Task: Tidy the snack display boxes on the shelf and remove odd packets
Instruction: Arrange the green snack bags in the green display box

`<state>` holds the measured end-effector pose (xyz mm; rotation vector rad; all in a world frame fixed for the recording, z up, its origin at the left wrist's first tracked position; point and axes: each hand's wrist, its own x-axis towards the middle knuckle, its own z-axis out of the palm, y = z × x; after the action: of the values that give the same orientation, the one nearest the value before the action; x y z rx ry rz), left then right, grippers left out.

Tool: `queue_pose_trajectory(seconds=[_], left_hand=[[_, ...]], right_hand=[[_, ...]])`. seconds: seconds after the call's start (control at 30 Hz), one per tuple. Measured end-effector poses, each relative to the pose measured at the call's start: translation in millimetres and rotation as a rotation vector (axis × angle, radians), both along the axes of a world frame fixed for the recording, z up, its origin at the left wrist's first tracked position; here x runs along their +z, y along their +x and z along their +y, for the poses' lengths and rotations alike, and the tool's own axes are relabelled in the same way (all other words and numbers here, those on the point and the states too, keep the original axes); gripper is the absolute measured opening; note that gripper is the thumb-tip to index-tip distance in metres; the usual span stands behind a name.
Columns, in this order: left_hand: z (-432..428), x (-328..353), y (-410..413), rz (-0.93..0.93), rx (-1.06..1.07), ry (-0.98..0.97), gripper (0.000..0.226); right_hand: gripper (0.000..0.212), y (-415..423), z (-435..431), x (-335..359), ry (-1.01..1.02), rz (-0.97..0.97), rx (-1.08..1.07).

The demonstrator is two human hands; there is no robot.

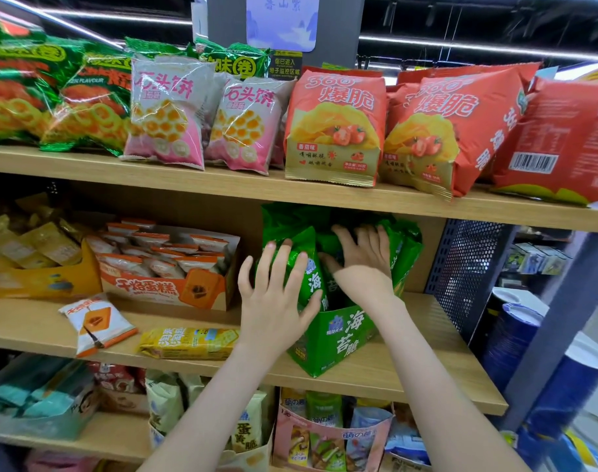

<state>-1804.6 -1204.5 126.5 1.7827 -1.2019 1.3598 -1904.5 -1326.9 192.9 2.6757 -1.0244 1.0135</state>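
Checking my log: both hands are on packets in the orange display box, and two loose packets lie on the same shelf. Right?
Wrong box. In the head view the left hand and right hand are on green packets in the green display box instead. The white-and-orange packet and yellow packet lie loose on that shelf.

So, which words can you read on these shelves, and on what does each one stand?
"360° 爆脆": red chip bags, top shelf.
"石头饼": pink bags, top shelf.
"FLAVOUR": green bag, top shelf.
"海苔脆": green display box, middle shelf.
"蛋黄脆": pale bag, bottom shelf.
The barcode digits and the small print are too small to read.
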Motion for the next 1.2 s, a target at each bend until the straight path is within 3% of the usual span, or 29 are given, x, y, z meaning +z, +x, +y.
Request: queue_pose_trajectory(seconds=[0.2,0.47,0.53,0.63,0.77,1.2], left_hand=[[0,0,0,0.011,-0.002,0.013,0.055],[0,3,-2,0.013,-0.023,0.051,0.054],[0,4,-2,0.008,-0.021,0.05,0.053],[-1,6,-4,0.006,-0.022,0.042,0.053],[-3,7,-6,0.012,-0.032,0.049,0.052],[-10,12,-11,0.036,-0.086,0.078,0.055]], right_hand=[[0.049,-15,9,0,0.09,-0.254,0.138],[0.048,-21,20,-7,0.23,-0.461,0.323],[0.046,-20,21,-12,0.159,-0.488,0.343],[0.044,-19,14,-19,-0.143,-0.496,0.209],[0.05,-25,8,-20,-0.14,-0.48,0.269],[0.045,-33,-6,-11,-0.455,-0.499,0.141]])
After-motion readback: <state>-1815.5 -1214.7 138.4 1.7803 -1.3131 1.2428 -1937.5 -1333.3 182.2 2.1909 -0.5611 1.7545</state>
